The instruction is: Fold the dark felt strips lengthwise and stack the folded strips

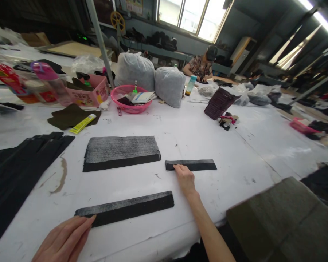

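My left hand (64, 236), fingers together, pinches the near left end of a long black fabric strip (133, 210) with a speckled grey upper edge. My right hand (185, 179) is closed on the left part of a shorter black strip (202, 166), which lies flat on the white table (142, 182). Between and beyond the hands lies a fanned stack of strips (121, 151), speckled grey with a plain black band along its near edge. The undersides of both held strips are hidden.
At left lie long black fabric pieces (24, 163) and a yellow tube (82, 123) on dark green cloth. Farther back stand a pink basin (131, 108), a pink box (90, 94) and stuffed bags (168, 87). A maroon stack (220, 103) lies right of centre; a person (199, 67) sits beyond.
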`<state>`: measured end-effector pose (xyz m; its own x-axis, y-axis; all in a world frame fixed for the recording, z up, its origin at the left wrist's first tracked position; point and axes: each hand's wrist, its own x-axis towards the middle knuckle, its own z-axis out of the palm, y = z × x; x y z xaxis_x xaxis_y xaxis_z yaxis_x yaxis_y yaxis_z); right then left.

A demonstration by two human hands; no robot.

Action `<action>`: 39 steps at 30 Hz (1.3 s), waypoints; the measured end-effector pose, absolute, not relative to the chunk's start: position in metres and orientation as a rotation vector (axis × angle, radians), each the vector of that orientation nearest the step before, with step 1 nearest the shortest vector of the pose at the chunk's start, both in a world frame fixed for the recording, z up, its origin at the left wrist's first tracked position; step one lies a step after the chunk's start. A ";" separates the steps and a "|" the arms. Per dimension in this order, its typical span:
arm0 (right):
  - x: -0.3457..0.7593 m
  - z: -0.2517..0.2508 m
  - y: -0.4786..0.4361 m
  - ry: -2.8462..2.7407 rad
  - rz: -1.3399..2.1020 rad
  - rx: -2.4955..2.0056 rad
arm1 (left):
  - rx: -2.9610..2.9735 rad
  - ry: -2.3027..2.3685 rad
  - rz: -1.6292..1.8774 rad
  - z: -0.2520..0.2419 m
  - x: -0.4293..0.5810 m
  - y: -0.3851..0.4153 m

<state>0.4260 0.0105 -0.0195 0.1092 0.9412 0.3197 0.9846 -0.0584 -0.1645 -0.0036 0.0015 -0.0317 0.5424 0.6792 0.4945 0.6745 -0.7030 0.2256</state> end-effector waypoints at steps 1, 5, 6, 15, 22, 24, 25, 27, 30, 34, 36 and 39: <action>0.428 -0.018 0.010 -1.856 -0.145 -2.044 | 2.748 1.182 0.883 -0.027 0.002 0.006; 0.426 -0.015 0.013 -1.735 -0.094 -2.067 | 2.794 0.958 0.827 -0.007 0.050 0.031; 0.425 -0.016 0.014 -1.715 -0.098 -2.081 | 2.815 0.893 0.792 -0.003 0.069 0.038; 0.424 -0.019 0.016 -1.615 -0.087 -2.085 | 2.940 0.584 0.172 0.000 0.252 0.081; 0.431 -0.029 0.021 -1.102 0.287 -1.818 | 2.987 0.693 0.117 -0.012 0.275 0.086; 0.443 -0.031 0.024 -0.862 0.334 -1.752 | 2.975 0.707 0.103 -0.012 0.275 0.087; 0.452 -0.030 0.025 -0.771 0.319 -1.743 | 2.970 0.708 0.097 -0.011 0.276 0.087; 0.481 -0.021 0.025 -0.593 0.250 -1.725 | 2.964 0.705 0.099 -0.010 0.276 0.088; 0.542 0.012 0.015 -0.311 0.079 -1.664 | 2.964 0.702 0.114 -0.008 0.276 0.088; 0.630 0.073 -0.019 -0.021 -0.193 -1.579 | 2.964 0.692 0.110 -0.004 0.275 0.088; 0.664 0.101 -0.041 0.094 -0.304 -1.529 | 2.962 0.687 0.111 -0.002 0.275 0.088; 0.697 0.138 -0.074 0.207 -0.475 -1.442 | 2.957 0.679 0.112 -0.001 0.275 0.087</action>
<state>0.6968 -0.0740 0.1376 0.8899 -0.4322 0.1457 0.1878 0.0561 -0.9806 0.2746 0.0874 -0.0006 0.8977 0.4380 0.0480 0.4303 -0.8948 0.1190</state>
